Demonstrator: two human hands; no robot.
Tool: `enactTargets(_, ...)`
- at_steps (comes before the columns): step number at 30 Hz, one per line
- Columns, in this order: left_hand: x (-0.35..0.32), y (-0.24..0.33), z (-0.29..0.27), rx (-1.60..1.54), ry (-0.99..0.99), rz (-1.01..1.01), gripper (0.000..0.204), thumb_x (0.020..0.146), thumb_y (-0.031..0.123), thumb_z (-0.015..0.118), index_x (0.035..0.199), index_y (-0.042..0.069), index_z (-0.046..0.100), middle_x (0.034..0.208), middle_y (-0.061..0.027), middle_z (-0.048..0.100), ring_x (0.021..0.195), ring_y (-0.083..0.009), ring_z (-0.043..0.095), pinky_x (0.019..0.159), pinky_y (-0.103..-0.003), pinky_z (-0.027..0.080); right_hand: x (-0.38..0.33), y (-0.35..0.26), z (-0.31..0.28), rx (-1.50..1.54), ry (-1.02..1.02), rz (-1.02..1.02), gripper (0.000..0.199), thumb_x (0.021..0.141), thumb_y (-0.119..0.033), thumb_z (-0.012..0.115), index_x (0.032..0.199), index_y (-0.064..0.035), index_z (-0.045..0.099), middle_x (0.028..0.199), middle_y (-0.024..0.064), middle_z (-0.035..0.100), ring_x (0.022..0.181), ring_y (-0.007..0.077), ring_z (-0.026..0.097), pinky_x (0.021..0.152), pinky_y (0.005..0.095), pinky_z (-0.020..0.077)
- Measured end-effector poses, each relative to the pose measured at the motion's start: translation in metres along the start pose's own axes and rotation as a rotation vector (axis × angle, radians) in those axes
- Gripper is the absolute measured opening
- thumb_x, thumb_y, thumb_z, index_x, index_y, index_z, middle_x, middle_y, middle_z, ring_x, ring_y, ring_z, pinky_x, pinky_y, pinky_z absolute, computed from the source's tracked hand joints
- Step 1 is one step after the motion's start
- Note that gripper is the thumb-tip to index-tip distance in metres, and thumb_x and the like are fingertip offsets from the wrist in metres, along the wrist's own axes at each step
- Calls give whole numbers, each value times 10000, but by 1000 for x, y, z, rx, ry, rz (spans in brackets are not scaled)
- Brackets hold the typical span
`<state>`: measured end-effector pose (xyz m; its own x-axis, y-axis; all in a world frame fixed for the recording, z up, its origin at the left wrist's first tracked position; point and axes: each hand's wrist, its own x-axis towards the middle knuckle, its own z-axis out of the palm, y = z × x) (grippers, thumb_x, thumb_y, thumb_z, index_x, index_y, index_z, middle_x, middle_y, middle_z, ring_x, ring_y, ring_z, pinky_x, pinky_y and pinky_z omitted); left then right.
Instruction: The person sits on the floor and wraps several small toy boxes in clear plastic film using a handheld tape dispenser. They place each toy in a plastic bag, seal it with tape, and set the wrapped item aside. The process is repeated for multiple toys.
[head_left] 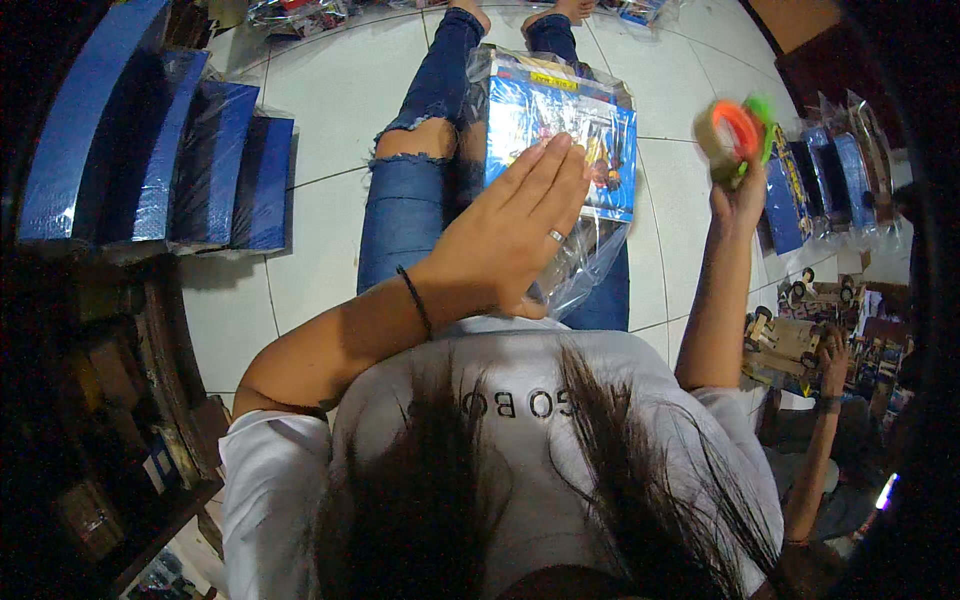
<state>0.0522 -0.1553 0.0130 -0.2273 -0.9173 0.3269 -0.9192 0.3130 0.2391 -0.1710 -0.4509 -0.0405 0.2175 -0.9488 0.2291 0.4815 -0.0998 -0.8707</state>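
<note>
You sit with your legs (405, 240) stretched toward the top of the frame over a pale tiled floor (325, 215). A flat, blue-edged box (565, 112) with a printed picture on its face lies on your lap, in the upper centre, inside a clear plastic bag (590, 250). The lap seems to serve as your worktop, bringing the box within easy reach.

Your two hands are well apart. Your left hand (515, 220), at the centre, lies flat on the bagged face, fingers straight and side by side, gripping nothing; the flat palm likely steadies the box and presses the loose film down. Your right hand (740, 195), upper right, is closed around an orange and green tape dispenser (738, 130), slightly blurred. It is held out to the side, probably so that it stays clear of the plastic.

Blue boxes (220, 150) stand in a row at upper left, and wrapped packages (840, 180) line the right edge. At lower right, another person's arm (818, 450) reaches toward wooden toy vehicles (785, 338).
</note>
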Motion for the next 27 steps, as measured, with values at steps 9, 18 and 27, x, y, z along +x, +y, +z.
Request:
enactTargets(9,-9,1,14,163,-26,-4,1208,493,525,758,1419,-81,272,1471,-263,286,1397,-395,236,1176,-449,135,-56,-116,286,-1032,-1719,-594,429,727,-258,697,1077,-17,642,1077,178,560,921,357,610,755,438,496)
enactTargets(18,-5,-6,12,96,-45,15,1243,483,540,764,1422,-90,248,1460,-273,277,1397,-419,217,1172,-477,140,-86,-161,372,-1703,-1906,63,269,751,-120,639,981,19,636,823,180,583,797,372,615,707,445,493)
enactTargets(27,-16,-7,2,-28,-38,11,1226,425,481,819,1404,-58,315,1428,-249,359,1377,-382,287,1154,-466,202,-48,-151,170,-1364,-1422,-861,565,639,23,694,1178,-140,650,1192,142,581,1045,333,597,852,397,510)
